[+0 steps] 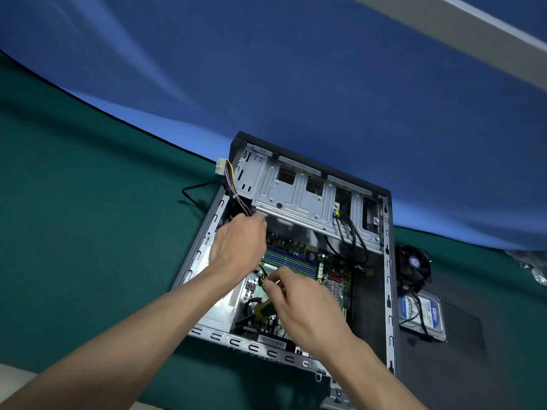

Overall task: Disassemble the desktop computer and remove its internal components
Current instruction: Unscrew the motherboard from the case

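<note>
An open desktop case [387, 261] lies on its side on the green table. Its green motherboard [322, 267] shows inside, with blue and green memory slots. My left hand [239, 247] reaches into the case's upper left corner; its fingers curl round a bundle of power cables [233, 187] that ends in a white connector [221, 166] outside the case. My right hand [299, 303] is over the board's left part and pinches a small yellow and black cable plug [263, 278]. A yellow and black part [262, 310] shows under my right hand.
A metal drive cage [299, 193] fills the case's far end, with black cables [352, 235] hanging from it. To the right of the case lie a black fan [413, 266] and a hard drive [423, 315] on a dark panel. A blue backdrop [296, 69] rises behind the table.
</note>
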`<state>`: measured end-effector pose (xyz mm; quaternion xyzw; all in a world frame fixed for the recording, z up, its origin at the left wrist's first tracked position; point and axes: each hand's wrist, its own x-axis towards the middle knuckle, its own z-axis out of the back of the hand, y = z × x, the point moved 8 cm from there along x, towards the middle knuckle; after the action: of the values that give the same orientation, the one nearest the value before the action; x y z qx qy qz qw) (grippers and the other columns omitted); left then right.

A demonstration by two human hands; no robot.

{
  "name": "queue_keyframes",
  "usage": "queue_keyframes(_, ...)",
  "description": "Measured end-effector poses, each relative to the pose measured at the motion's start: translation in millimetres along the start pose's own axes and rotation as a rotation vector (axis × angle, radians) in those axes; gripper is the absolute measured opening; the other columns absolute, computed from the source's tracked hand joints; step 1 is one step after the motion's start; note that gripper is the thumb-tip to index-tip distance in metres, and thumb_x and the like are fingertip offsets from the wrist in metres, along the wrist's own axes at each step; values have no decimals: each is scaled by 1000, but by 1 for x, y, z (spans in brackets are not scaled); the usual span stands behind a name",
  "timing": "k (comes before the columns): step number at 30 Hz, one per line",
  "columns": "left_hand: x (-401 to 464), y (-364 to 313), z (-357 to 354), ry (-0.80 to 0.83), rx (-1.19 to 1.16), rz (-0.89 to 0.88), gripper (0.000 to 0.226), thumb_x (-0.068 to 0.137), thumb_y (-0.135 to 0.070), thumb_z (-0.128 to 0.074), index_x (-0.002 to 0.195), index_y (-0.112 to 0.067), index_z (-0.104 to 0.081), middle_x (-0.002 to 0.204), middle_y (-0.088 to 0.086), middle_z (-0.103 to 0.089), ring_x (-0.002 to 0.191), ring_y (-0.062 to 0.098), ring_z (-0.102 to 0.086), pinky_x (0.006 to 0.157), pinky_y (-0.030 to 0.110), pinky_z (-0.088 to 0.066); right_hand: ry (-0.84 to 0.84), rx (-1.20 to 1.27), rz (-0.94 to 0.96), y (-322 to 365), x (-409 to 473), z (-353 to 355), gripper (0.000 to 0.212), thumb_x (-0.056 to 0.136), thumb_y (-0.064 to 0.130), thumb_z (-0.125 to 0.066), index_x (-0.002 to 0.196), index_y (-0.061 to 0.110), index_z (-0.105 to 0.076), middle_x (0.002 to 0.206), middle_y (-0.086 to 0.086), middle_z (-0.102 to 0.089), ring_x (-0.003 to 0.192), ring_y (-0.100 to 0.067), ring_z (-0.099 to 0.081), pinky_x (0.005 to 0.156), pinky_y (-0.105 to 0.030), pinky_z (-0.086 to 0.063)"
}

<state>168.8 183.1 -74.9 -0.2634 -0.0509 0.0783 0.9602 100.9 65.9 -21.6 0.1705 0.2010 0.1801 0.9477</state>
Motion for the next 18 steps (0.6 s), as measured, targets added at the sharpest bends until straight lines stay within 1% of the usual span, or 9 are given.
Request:
queue_keyframes(2, 0, -1, 0, 2, 7, -3, 29, 99, -27, -32, 89, -20, -58, 76, 0, -60, 70, 21, -57, 60, 33, -42, -12, -18, 33, 1, -1, 0, 25, 96, 36, -41, 118, 25, -45, 113, 7, -57, 97, -22, -58, 78, -33, -44)
queue_keyframes(3, 0, -1, 0, 1, 10, -6, 28, 99, -27, -32, 90, -20, -58, 76, 0, -61, 70, 21, -57, 60, 33, -42, -9, -24, 53, 3, -2, 0, 29, 93, 35, -44, 120, 25, -43, 116, 7, -52, 100, -21, -55, 81, -32, -42)
queue_keyframes(5, 0, -2, 0, 0, 17, -11, 29, 99, -27, -32, 90, -19, -58, 76, 1, -61, 70, 21, -57, 61, 33, -42, 10, -29, 67, 5, -3, 0, 33, 93, 43, -45, 120, 24, -43, 115, 8, -49, 101, -18, -52, 81, -32, -40)
queue_keyframes(7, 0, -2, -1, 2, 23, -15, 29, 99, -27, -32, 90, -19, -58, 76, 1, -61, 70, 21, -57, 60, 33, -42, 12, 18, 30, 4, -3, 1, 32, 96, 50, -37, 112, 23, -46, 108, 6, -54, 92, -19, -54, 78, -34, -42)
queue_keyframes(9, 0, -2, -1, 10, 32, -21, 29, 99, -27, -31, 88, -18, -57, 76, 1, -62, 71, 21, -57, 61, 34, -43, 18, 66, 26, 4, -3, 0, 22, 98, 39, -39, 111, 23, -45, 107, 4, -52, 92, -21, -53, 79, -35, -42)
queue_keyframes(11, 0, -4, -1, 18, 38, -26, 30, 99, -26, -31, 89, -18, -58, 76, 1, -62, 72, 22, -58, 63, 36, -45, 24, 69, 59, 7, -4, -2, 26, 93, 32, -48, 117, 24, -42, 110, 8, -43, 98, -17, -49, 80, -29, -37)
queue_keyframes(14, 0, -4, -1, 13, 44, -32, 30, 99, -26, -31, 88, -18, -57, 75, 0, -62, 71, 20, -57, 60, 34, -42, 24, 86, 40, 8, -4, 1, 26, 95, 41, -45, 116, 25, -46, 110, 7, -50, 97, -19, -53, 80, -32, -40)
queue_keyframes(16, 0, -3, -1, 13, 47, -31, 29, 99, -26, -31, 87, -18, -57, 75, -1, -61, 71, 20, -56, 58, 32, -37, 29, 99, 34, 8, -3, 1, 24, 96, 33, -43, 117, 23, -50, 114, 5, -55, 102, -19, -54, 86, -34, -43)
queue_keyframes(18, 0, -4, -2, 12, 56, -37, 29, 99, -26, -32, 87, -17, -57, 74, -1, -62, 71, 19, -56, 58, 31, -35, 60, 90, 39, 10, -3, -2, 38, 89, 28, -50, 126, 25, -45, 124, 7, -52, 110, -17, -50, 90, -30, -41)
